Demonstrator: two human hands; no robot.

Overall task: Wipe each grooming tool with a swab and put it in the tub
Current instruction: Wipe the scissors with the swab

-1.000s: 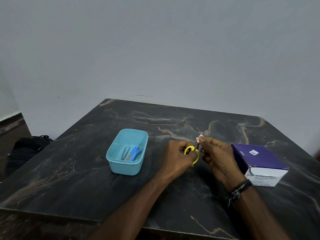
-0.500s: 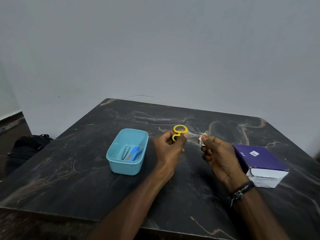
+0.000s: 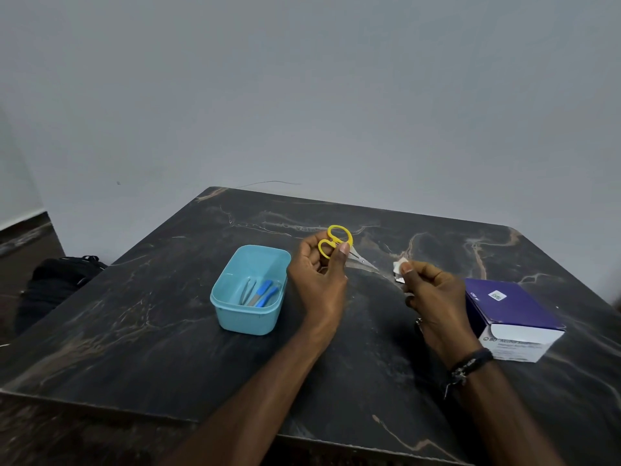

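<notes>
Wiping step nearly closed: yellow-handled scissors (image 3: 339, 245) pinched by the left hand (image 3: 317, 280) above the table (image 3: 134, 331), swab (image 3: 400, 271) pinched in the right hand (image 3: 433, 297); next, probably, into the blue tub (image 3: 248, 317) nearby.

- The left hand (image 3: 317, 274) is raised, fingers curled, thumb up, pinching scissors (image 3: 337, 243).
- The right hand (image 3: 433, 297) is held apart, pinching a swab (image 3: 400, 269); its wrist is banded.

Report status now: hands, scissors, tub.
Left hand grips yellow scissors; right hand pinches swab. Scissors not yet in tub. Nothing blocking.
</notes>
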